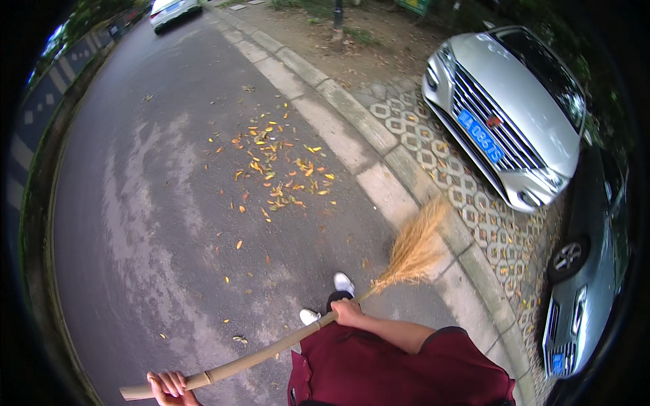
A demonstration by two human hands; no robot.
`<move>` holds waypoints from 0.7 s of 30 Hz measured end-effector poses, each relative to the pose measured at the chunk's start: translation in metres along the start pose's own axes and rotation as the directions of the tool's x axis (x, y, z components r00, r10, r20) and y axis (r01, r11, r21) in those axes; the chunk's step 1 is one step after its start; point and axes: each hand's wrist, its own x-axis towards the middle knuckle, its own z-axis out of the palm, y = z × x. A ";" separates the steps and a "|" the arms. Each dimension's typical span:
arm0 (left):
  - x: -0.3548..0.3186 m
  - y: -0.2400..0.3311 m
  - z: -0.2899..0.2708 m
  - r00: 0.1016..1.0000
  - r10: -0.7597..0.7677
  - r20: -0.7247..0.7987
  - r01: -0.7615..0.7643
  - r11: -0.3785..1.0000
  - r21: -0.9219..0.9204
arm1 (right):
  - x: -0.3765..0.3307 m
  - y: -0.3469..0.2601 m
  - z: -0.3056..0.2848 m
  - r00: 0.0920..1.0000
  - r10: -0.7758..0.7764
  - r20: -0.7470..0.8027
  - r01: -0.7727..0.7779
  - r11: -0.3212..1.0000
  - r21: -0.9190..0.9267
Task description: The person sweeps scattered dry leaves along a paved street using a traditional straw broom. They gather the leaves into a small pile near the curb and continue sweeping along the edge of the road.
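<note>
A broom with a long bamboo handle [261, 356] runs across the front of my body. Near the handle's end at the lower left, my left hand [170, 388] is closed round it. My right hand [347, 312] grips the same handle farther along, close to where the bristles begin. The tan straw broom head [414, 245] fans out to my right, over the pale kerb strip at the road's edge. Ahead, a loose patch of yellow and brown fallen leaves [271, 166] lies on the asphalt, apart from the bristles. A few single leaves are strewn nearer my white shoes [343, 283].
A stone kerb [365, 128] borders the grey road [149, 223] on the right. Beyond it, a silver car [501, 115] and a dark car [586, 271] stand on perforated paving [467, 203]. A white car [175, 12] is far ahead. A low wall [40, 128] lines the left.
</note>
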 end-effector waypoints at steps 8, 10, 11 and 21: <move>0.008 0.014 0.107 0.907 0.326 -0.266 -0.344 0.939 -0.022 | 0.213 -0.074 -0.083 0.870 -0.470 -0.152 0.471 0.882 -0.029; 0.009 -0.018 0.139 0.843 0.357 -0.402 -0.352 0.932 0.090 | 0.268 -0.088 -0.124 0.865 -0.492 -0.103 0.485 0.871 -0.081; 0.009 -0.031 0.133 0.873 0.358 -0.332 -0.350 0.933 0.088 | 0.288 -0.094 -0.143 0.878 -0.470 -0.085 0.461 0.881 -0.105; -0.166 0.006 0.073 0.459 0.484 -0.746 -0.561 0.808 0.179 | 0.245 -0.095 -0.162 0.687 -0.672 0.275 0.725 0.661 -0.196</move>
